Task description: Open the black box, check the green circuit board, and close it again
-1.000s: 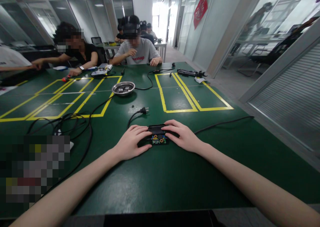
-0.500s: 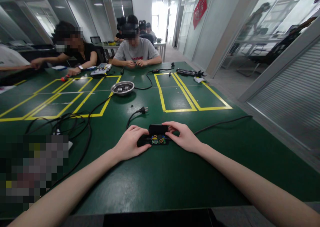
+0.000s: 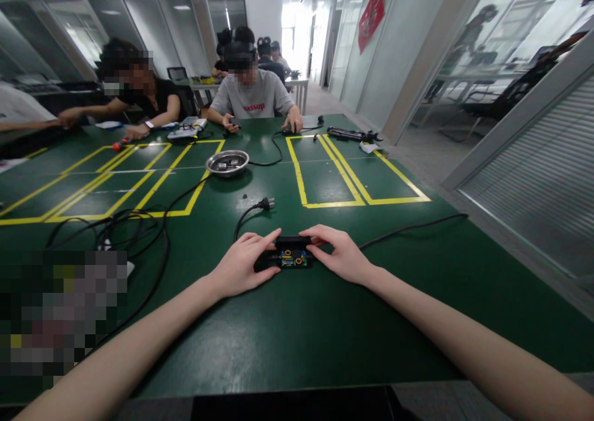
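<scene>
An opened power adapter lies on the green table in front of me. Its lower shell holds a green circuit board (image 3: 288, 262) with copper-coloured ring coils, and its black cover (image 3: 293, 241) is tilted up along the far edge. My left hand (image 3: 244, 263) grips the adapter's left end, thumb at the near corner and index finger raised by the cover. At the right end, my right hand (image 3: 341, 254) pinches the cover between thumb and fingers. A black cord (image 3: 413, 228) runs off to the right; a plug (image 3: 265, 204) lies just beyond the adapter.
A metal bowl (image 3: 227, 163) with small metal parts stands farther back. Coiled black cables (image 3: 125, 223) lie at left, near a blurred-out patch. A black tripod (image 3: 352, 135) rests at the far right. Across the table a co-worker in a grey shirt (image 3: 253, 99) sits; another is at left.
The adapter's cover has tilted, showing a narrower face. My left index finger has lifted. Across the table, the co-worker's hands have moved apart, one reaching down to the cable.
</scene>
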